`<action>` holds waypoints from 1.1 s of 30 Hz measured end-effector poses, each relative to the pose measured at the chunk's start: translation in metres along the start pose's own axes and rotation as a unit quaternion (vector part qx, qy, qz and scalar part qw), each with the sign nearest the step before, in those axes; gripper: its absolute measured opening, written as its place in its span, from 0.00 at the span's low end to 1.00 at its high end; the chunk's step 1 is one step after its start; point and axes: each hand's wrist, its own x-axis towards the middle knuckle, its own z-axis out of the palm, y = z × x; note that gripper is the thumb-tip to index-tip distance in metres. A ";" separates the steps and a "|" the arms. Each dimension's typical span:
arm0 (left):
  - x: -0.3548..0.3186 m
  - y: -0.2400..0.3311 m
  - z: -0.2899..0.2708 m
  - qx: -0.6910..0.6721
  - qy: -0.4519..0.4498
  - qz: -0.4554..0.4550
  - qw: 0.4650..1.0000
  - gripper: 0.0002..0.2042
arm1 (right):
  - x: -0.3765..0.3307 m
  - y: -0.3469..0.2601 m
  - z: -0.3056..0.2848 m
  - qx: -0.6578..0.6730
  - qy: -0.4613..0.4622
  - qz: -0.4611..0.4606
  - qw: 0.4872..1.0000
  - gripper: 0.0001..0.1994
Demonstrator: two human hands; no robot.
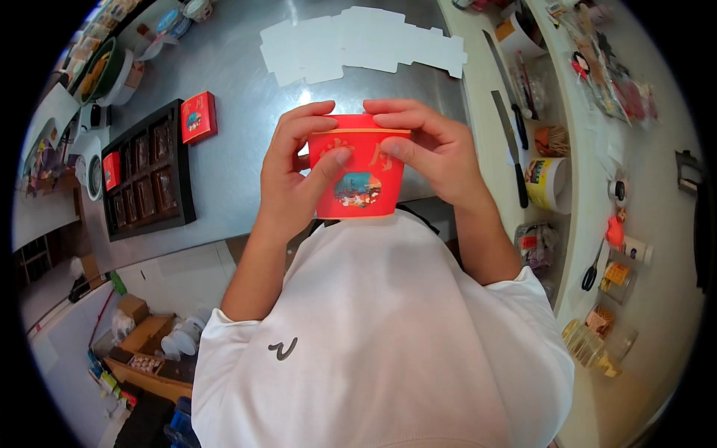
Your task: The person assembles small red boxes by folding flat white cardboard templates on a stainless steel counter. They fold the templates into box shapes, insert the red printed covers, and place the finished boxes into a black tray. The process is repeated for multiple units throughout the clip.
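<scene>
Between my hands, close in front of my chest, is a red printed cardboard box (357, 190) with a small colourful picture and gold marks on its face. My left hand (299, 160) grips its left side, thumb on the printed face and fingers along the far edge. On the right side, my right hand (437, 149) holds it the same way. The upper edge of the box shows a fold line, with a red flap beyond it under my fingertips. Its underside is hidden.
White flat box blanks (358, 45) lie at the far side of the metal table (239, 67). At left, a black tray (153, 226) holds several dark wrapped pieces and a small red box (112, 171); another red box (198, 118) touches its corner. Long knives (510, 138) lie along the right-hand ledge.
</scene>
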 end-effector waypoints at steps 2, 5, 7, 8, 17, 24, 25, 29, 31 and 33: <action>0.000 -0.002 -0.001 0.005 0.016 0.004 1.000 0.17 | 0.002 0.008 0.002 -0.011 0.002 -0.007 1.000 0.14; -0.002 -0.006 -0.006 0.018 0.021 -0.008 1.000 0.19 | 0.004 0.014 0.008 -0.050 0.010 0.010 0.999 0.14; -0.007 -0.018 -0.014 0.046 0.014 -0.019 0.999 0.22 | 0.006 0.023 0.010 -0.065 0.003 0.044 0.997 0.14; -0.009 -0.023 -0.015 0.022 0.041 -0.056 0.997 0.25 | 0.005 0.033 0.010 -0.067 -0.003 0.067 0.995 0.14; -0.074 -0.128 -0.082 -0.034 0.123 -0.421 0.898 0.30 | 0.034 0.179 0.052 0.106 0.038 0.360 0.926 0.23; -0.130 -0.191 -0.172 -0.183 0.422 -0.373 0.806 0.20 | 0.078 0.234 0.111 -0.064 -0.017 0.216 0.974 0.27; -0.132 -0.202 -0.188 -0.189 0.439 -0.353 0.804 0.19 | 0.080 0.236 0.103 -0.070 -0.003 0.221 0.973 0.26; -0.121 -0.226 -0.231 -0.227 0.482 -0.250 0.808 0.18 | 0.091 0.260 0.041 -0.234 0.122 0.096 0.960 0.25; -0.102 -0.220 -0.236 -0.217 0.522 -0.225 0.794 0.20 | 0.105 0.263 -0.013 -0.421 0.140 0.043 0.895 0.28; -0.093 -0.222 -0.241 -0.240 0.527 -0.204 0.789 0.21 | 0.119 0.261 -0.057 -0.572 0.114 0.069 0.809 0.33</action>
